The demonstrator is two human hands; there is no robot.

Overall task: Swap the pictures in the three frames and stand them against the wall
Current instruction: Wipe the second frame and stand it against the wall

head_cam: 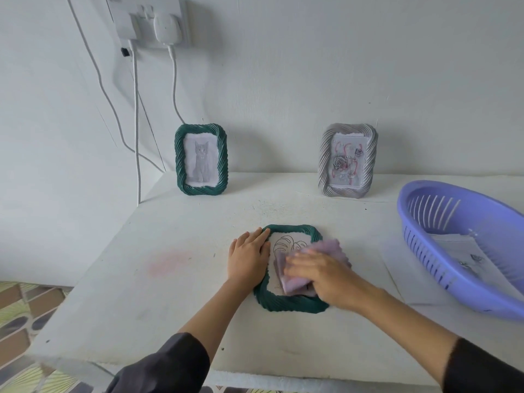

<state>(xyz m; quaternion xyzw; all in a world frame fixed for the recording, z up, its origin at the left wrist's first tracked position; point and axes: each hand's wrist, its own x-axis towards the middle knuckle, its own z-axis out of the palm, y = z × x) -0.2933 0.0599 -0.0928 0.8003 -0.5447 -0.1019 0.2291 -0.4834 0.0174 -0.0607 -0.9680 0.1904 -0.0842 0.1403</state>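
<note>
Far left, patterned floor tiles (17,313) show beside the white tabletop (158,302). On the wall above, a double socket (150,21) carries two plugs, and their white cables (136,114) hang down behind the tabletop's back edge.

A green frame (202,160) with a grey cat drawing stands upright against the wall at the back left. On the tabletop in front of it, a faint pink smudge (170,262) marks the surface.

Near the middle, the left hand (249,258) lies flat with its fingers straight, resting on the left rim of a second green frame (289,304). This frame lies face up on the tabletop and holds a leaf line drawing (286,245). A folded lilac cloth (326,248) covers the right part of that drawing.

The right hand (326,275) sits on top of the cloth. Its fingers appear stretched out over it, pressing rather than clutching, though blur softens that hand.

At the back right, a grey frame (348,160) with a rose picture stands upright against the wall, well apart from the cat frame.

Far right, a purple slotted basket (425,251) sits tilted on a white sheet (402,273), with printed paper (459,251) inside it.
</note>
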